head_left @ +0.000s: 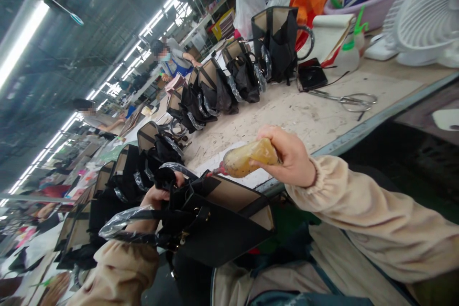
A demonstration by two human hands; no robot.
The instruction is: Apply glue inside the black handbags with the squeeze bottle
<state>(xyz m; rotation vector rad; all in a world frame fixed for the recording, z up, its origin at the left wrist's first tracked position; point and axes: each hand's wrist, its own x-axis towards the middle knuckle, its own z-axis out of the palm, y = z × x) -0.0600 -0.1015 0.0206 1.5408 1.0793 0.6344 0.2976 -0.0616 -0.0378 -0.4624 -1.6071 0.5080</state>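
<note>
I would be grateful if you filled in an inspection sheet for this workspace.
Surface: pale tabletop, scuffed and marked with dark specks.
Job's things: black bag, tilted, with the nozzle of a yellowish bottle at its upper edge; more black bags in a row.
Clutter: scissors, open notepad, green-capped bottle and white fan at the far right.
Hands: left hand grips the black bag, partly hidden by it; right hand holds the yellowish bottle.
Cables: nothing seen.
Surroundings: masked person and others in the background; ceiling lights on.
</note>
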